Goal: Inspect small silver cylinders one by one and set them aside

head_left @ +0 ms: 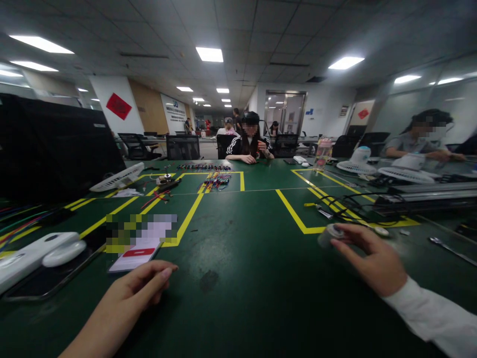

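Observation:
My right hand [372, 256] pinches a small, grey, rounded object [328, 235] between thumb and fingers, low over the table. That object is blurred, so its kind is unclear. On the left, my left hand [143, 288] is closed, thumb pressed to the index finger; whether anything small is in it cannot be seen. Just beyond its fingers lies a phone [143, 246] with a lit, partly pixelated screen and a red patch. Beyond my right hand are black cables [345, 206] and a small metallic piece [323, 212].
Yellow tape [192, 219] marks the green table [238, 278]. Wired parts [218, 181] and a keyboard [118, 177] are at left; a white device [37, 258] and mouse [64, 253] lie nearer. At right are metal rails [428, 196], fans [357, 161] and a bottle [323, 154]. A person [250, 141] sits opposite.

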`<state>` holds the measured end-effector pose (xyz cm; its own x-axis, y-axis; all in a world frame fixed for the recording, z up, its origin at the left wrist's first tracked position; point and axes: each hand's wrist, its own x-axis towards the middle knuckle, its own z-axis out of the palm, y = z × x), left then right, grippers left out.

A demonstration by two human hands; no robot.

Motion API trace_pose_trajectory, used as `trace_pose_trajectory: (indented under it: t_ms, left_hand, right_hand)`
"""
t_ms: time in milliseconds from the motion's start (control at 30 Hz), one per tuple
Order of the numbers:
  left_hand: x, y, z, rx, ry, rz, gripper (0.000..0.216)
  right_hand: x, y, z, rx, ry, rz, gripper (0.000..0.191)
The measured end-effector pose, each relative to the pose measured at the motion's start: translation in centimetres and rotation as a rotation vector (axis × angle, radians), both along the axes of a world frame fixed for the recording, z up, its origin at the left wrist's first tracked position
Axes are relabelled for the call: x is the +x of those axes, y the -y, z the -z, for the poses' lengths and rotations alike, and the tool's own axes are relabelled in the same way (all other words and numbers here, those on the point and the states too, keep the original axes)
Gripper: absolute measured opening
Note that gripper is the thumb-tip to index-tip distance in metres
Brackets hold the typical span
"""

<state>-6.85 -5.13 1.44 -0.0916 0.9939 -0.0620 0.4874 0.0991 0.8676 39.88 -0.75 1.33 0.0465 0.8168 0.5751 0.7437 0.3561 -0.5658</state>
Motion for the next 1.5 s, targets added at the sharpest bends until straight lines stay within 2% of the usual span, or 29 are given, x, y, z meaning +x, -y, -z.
trace_pose_trajectory:
  t_ms: [100, 167, 300, 400, 533, 700, 867, 967, 1133, 1267, 1400, 1500]
  left_hand:
    - [-0.2, 0.2, 0.2, 0.007, 0.027, -0.001, 0.029]
    - [-0.4, 0.3, 0.2, 0.013, 0.038, 0.001, 0.029]
    - [-0.2, 0.4, -0.3, 0.000, 0.041, -0.006, 0.028]
    - [0.8, 0.1, -1.1, 0.005, -0.010, 0.033, 0.025]
    - [3.9, -0.9, -2.0, 0.106, -0.073, 0.100, 0.023]
    - [10.2, -2.7, -3.2, 0.338, -0.065, 0.368, 0.023]
    - [14.5, -4.0, -4.8, 0.449, -0.076, 0.477, 0.011]
    - [14.8, -4.6, -5.2, 0.459, -0.073, 0.491, 0.009]
    - [12.9, -5.4, -5.1, 0.430, -0.041, 0.409, 0.016]
    - [11.8, -5.0, -3.8, 0.348, -0.080, 0.439, 0.013]
    - [12.6, -4.1, -2.1, 0.327, -0.112, 0.496, 0.014]
    - [13.0, -4.0, -1.5, 0.312, -0.099, 0.506, 0.019]
  right_hand:
    - [-7.1, 0.0, 0.0, 0.024, -0.002, -0.295, 0.035]
    - [-10.8, 0.1, -0.2, 0.043, -0.017, -0.467, 0.030]
    - [-14.1, 0.2, -0.3, 0.009, 0.001, -0.591, 0.029]
    - [-14.4, 0.1, -0.2, -0.111, -0.010, -0.598, 0.030]
    - [-14.3, -0.1, -0.4, -0.244, -0.051, -0.573, 0.047]
    - [-14.1, -0.4, -0.6, -0.298, -0.008, -0.615, 0.030]
    - [-13.9, -0.6, -0.4, -0.295, 0.017, -0.635, 0.031]
    - [-13.8, -0.5, -0.3, -0.293, 0.035, -0.639, 0.030]
    - [-13.3, -0.3, 0.0, -0.286, 0.059, -0.605, 0.033]
    - [-13.1, -0.4, 0.1, -0.273, 0.067, -0.607, 0.032]
    - [-13.3, -0.4, 0.2, -0.258, 0.080, -0.608, 0.031]
    - [-13.4, -0.3, 0.2, -0.251, 0.091, -0.598, 0.030]
